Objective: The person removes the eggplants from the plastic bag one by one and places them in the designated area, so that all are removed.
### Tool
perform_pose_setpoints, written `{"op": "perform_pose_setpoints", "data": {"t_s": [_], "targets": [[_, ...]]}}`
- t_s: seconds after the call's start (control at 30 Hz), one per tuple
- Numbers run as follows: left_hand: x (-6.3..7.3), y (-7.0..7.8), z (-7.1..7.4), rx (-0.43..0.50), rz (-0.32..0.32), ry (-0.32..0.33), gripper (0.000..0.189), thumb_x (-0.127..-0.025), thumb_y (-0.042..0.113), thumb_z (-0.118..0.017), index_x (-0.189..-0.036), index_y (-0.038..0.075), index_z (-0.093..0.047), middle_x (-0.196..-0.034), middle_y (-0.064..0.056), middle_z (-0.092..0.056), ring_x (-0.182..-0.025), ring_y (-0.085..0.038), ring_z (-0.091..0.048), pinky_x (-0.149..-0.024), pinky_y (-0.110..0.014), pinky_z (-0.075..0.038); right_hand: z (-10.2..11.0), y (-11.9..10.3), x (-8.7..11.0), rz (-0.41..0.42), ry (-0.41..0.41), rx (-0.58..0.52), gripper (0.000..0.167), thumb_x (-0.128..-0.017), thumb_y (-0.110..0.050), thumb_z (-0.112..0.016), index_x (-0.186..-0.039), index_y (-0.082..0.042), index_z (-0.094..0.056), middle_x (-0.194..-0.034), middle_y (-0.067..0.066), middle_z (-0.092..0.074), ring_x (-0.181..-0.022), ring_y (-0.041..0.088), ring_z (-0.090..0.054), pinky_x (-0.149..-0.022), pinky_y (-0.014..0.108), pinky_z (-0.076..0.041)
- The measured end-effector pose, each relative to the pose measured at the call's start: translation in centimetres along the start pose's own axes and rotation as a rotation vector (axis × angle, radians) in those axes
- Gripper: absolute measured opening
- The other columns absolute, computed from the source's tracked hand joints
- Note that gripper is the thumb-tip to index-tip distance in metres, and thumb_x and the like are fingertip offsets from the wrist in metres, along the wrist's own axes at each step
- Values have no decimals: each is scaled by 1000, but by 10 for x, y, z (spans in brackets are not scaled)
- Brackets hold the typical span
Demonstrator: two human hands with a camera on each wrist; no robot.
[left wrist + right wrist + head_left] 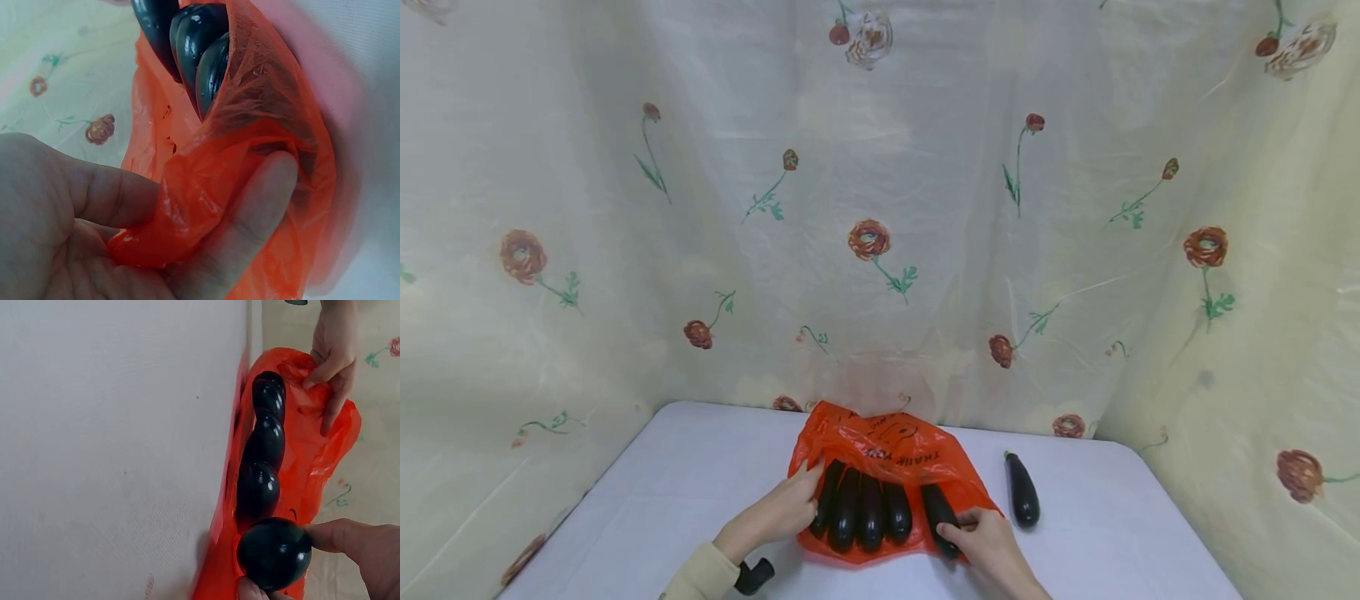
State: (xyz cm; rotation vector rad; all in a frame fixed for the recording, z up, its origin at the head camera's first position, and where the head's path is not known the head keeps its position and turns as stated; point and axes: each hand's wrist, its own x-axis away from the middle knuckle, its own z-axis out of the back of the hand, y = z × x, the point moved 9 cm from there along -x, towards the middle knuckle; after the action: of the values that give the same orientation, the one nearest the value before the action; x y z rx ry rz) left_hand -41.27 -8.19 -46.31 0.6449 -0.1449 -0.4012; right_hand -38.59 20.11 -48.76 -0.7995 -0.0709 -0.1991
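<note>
A red plastic bag (925, 454) printed with dark lettering lies on the table with its mouth toward me. Several dark, glossy eggplants (871, 517) sit side by side in its opening. My left hand (786, 504) grips the bag's left edge; in the left wrist view the film (187, 206) is bunched between thumb and finger. With thumb and fingers my right hand (988, 542) pinches the near end of another eggplant (938, 512), whose far part lies in the right side of the bag's mouth. That round end (274, 553) appears close up in the right wrist view.
One loose eggplant (1022, 492) with a green stem end lies on the white tabletop (1097, 533), right of the bag. A floral curtain (925, 208) hangs behind the table and along both sides. A black object (754, 577) shows by the left wrist.
</note>
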Motion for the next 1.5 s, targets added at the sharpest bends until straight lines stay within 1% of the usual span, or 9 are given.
{"op": "perform_pose_setpoints", "data": {"t_s": [0.13,0.4,0.57,0.67,0.9,1.03,1.2,1.4,1.5], "targets": [[0,1,0,8,-2,-3,65,-90,2,-47,-150,-4,-24,-156,-21,-27,-143,-41,-24,-111,-60,-27,1,-2,5,10,-15,-5,48,-77,-35,-78,-102,5,-68,-88,10,-67,-80,22,-55,-78,41,-52],[1,2,1,7,-6,5,64,-90,2,-47,-150,-5,-24,-156,-22,-27,-143,-41,-23,-112,-60,-26,4,-6,13,58,-40,-31,47,-78,-35,-76,-103,4,-68,-83,6,-67,-71,16,-58,-66,31,-53],[1,2,1,3,-1,2,64,-91,2,-47,-150,-6,-25,-156,-22,-27,-143,-43,-22,-111,-61,-26,4,-3,17,65,-54,-49,41,-78,-32,-76,-99,2,-69,-81,5,-67,-71,15,-58,-64,29,-52],[1,2,1,2,-4,4,64,-90,2,-47,-149,-6,-25,-155,-22,-28,-143,-43,-23,-111,-60,-27,3,1,18,52,-60,-44,39,-78,-32,-76,-97,0,-69,-79,4,-66,-71,15,-57,-66,30,-51],[2,4,2,1,-21,8,64,-90,2,-46,-150,-5,-24,-155,-22,-28,-140,-38,-31,-110,-58,-30,2,3,26,17,-60,-24,38,-78,-33,-78,-97,-1,-69,-78,3,-65,-72,16,-56,-69,32,-51],[3,4,2,4,-22,7,64,-90,2,-46,-150,-5,-24,-155,-22,-28,-141,-39,-30,-110,-58,-30,3,3,29,11,-49,-23,38,-77,-32,-78,-97,-1,-69,-78,3,-63,-73,17,-54,-66,29,-48],[3,6,3,3,-27,10,64,-90,1,-47,-150,-5,-24,-155,-23,-28,-140,-39,-32,-110,-58,-30,1,6,32,-12,-76,-38,40,-78,-31,-78,-101,0,-69,-78,4,-62,-73,18,-53,-64,26,-45],[3,6,2,2,-22,12,65,-89,1,-47,-149,-6,-25,-155,-23,-29,-141,-40,-29,-110,-59,-29,-9,22,26,-22,-85,1,47,-75,-38,-79,-103,-1,-68,-80,4,-63,-74,18,-54,-67,28,-48],[3,6,3,3,-20,9,65,-88,1,-47,-150,-5,-25,-155,-22,-29,-141,-40,-30,-110,-59,-29,-10,26,25,-20,-85,12,47,-76,-39,-78,-104,-3,-69,-81,2,-63,-74,16,-55,-69,28,-48]]}}
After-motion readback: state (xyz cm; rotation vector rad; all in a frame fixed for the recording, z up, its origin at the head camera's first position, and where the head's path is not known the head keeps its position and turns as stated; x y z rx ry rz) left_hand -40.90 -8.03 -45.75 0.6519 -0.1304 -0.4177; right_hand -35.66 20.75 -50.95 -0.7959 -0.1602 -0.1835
